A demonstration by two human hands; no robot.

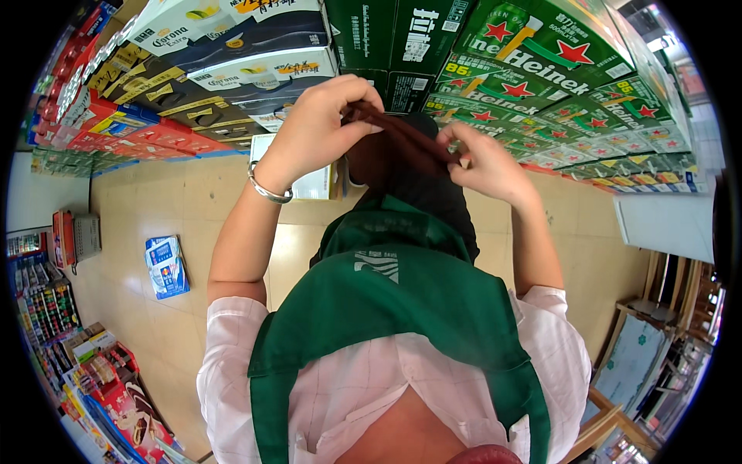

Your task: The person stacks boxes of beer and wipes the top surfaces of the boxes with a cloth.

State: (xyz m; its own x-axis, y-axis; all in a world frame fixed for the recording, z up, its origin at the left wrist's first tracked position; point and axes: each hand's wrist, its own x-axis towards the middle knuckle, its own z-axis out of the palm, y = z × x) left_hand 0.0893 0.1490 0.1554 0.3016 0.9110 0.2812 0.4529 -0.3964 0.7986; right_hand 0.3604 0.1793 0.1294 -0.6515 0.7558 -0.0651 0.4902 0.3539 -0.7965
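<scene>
A dark brown cloth (411,138) is stretched between my two hands, in front of my green apron (394,309). My left hand (328,116), with a silver bangle at the wrist, pinches its left end. At the right, my right hand (485,164) grips the other end between thumb and fingers, lower than the left. Stacked green beer cartons (541,54) rise just beyond the cloth, and white and dark blue cartons (239,58) stand beyond my left hand. Neither hand touches the cartons.
A white box (313,182) sits on the tiled floor by the stacks. A blue and white pack (166,267) lies on the floor at left. Shelves of small goods (50,309) line the far left. Wooden frames (618,421) and a white panel (665,220) stand at right.
</scene>
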